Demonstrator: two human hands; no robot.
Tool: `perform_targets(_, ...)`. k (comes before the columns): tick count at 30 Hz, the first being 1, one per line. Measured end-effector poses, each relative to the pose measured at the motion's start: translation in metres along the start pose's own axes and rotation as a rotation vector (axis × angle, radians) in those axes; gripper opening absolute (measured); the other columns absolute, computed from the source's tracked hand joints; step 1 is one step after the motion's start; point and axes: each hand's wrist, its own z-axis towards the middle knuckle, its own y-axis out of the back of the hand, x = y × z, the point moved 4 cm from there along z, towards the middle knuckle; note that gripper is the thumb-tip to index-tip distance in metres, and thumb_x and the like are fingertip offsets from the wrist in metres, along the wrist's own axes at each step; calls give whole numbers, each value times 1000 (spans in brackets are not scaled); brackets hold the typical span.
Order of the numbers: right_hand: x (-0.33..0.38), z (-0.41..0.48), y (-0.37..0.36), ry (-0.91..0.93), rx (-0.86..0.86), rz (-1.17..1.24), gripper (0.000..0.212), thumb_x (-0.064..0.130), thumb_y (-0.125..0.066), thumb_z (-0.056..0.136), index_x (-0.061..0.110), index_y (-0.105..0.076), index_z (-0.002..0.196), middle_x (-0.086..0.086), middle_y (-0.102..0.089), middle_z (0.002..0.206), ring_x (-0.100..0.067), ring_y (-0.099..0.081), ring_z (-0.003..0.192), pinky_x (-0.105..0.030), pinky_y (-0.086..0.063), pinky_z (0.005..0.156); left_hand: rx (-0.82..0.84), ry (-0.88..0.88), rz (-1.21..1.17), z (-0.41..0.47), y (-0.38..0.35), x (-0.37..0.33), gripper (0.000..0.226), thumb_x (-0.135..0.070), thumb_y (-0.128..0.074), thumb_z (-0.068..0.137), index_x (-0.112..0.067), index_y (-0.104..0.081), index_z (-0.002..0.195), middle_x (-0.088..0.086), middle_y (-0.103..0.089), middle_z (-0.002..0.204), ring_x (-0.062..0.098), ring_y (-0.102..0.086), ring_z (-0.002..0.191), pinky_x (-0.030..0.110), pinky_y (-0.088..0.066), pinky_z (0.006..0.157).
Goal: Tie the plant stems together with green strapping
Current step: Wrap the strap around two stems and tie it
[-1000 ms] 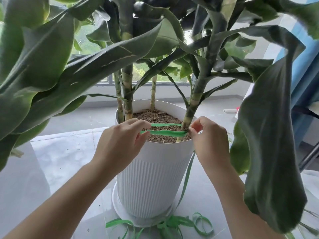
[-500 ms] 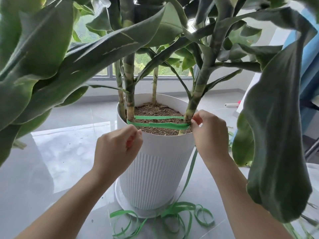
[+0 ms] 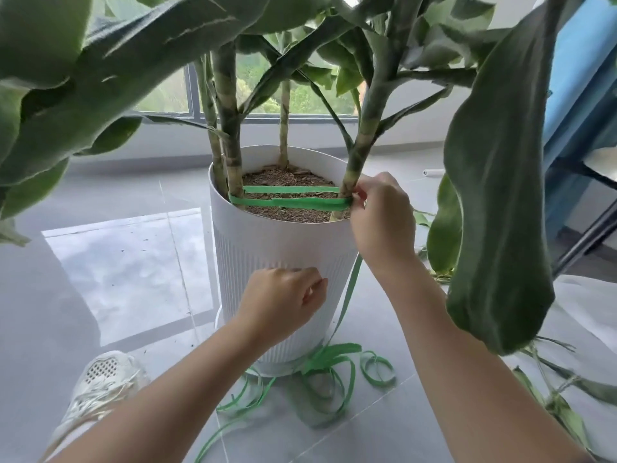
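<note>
Green strapping (image 3: 293, 202) runs in a loop just above the soil between the left stem (image 3: 230, 152) and the right stem (image 3: 362, 135), both growing from a white ribbed pot (image 3: 267, 248). My right hand (image 3: 380, 218) pinches the strapping against the base of the right stem. From that hand a tail of strapping (image 3: 349, 295) hangs down to loose coils (image 3: 334, 372) on the floor. My left hand (image 3: 283, 299) hovers in front of the pot wall, fingers loosely curled, holding nothing.
Large drooping leaves (image 3: 494, 212) hang close on the right and overhead on the left. A third stem (image 3: 283, 128) stands at the pot's back. A white shoe (image 3: 100, 382) is at the lower left on the grey tiled floor. Blue furniture (image 3: 581, 95) stands at the right.
My left hand has let go of the strapping and dropped from the pot rim to in front of the pot wall. My right hand stays at the right stem.
</note>
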Motion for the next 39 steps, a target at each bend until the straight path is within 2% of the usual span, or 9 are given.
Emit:
perform_targets(4,2,-1,1,27,4,-1,20,6,-52,89,15,-68,94,-5,-52,86,-29,-55,71,-43,-52,63,223,110,-2,-21,-47,0,31,-38,-42,86,-20,-51,63,-3,-51,50,19,-47,43,21,-32,46)
perform_targets(6,2,-1,1,37,1,1,20,5,-52,89,15,-68,94,-5,-52,87,-29,-55,71,-43,-52,64,443,229,-19,-37,-73,0,27,-41,-42,89,-25,-63,96,-6,-70,85,19,-64,75,26,-44,63)
perform_targets(8,2,-1,1,48,-2,3,19,5,-52,88,14,-68,93,-3,-50,85,-27,-55,70,-43,-52,63,682,346,-51,-55,-98,0,32,-41,-47,89,-29,-55,118,-6,-66,109,22,-62,97,31,-48,80)
perform_targets(12,2,-1,0,70,-8,10,17,5,-52,89,13,-67,91,-1,-47,83,-26,-54,69,-40,-51,61,961,476,-29,-83,-136,-5,34,-36,-50,89,-19,-49,118,5,-61,113,27,-58,102,37,-48,83)
perform_targets(19,1,1,-1,92,-20,6,16,5,-53,88,13,-67,92,-2,-49,83,-25,-54,69,-40,-52,61,982,661,-87,-123,-171,-8,20,-33,-53,85,-16,-61,91,5,-63,101,24,-63,94,31,-50,76)
perform_targets(25,0,-1,-1,91,-46,11,13,5,-53,89,12,-65,86,-1,-47,80,-21,-49,65,-37,-50,58,890,760,-126,-145,-168,17,33,-22,-42,93,-20,-47,125,8,-59,120,28,-57,108,34,-47,86)
perform_targets(28,0,-1,-2,76,-35,15,16,3,-51,89,12,-65,88,0,-45,81,-20,-47,65,-34,-45,56,953,735,-35,-152,-164,26,57,-12,-36,93,-14,-19,148,9,-51,132,26,-54,116,36,-45,94)
perform_targets(34,-1,-2,-2,60,-32,9,17,2,-51,88,12,-64,88,1,-43,81,-20,-46,65,-33,-42,56,1004,540,178,-158,-151,31,71,-7,-35,92,-16,5,151,8,-53,129,28,-56,111,39,-45,87)
perform_targets(39,-1,-2,-2,54,-44,8,16,3,-52,89,12,-65,90,1,-44,82,-19,-46,66,-34,-47,57,1058,418,251,-154,-148,28,70,-1,-33,92,-12,2,151,12,-57,123,31,-59,105,42,-47,82)
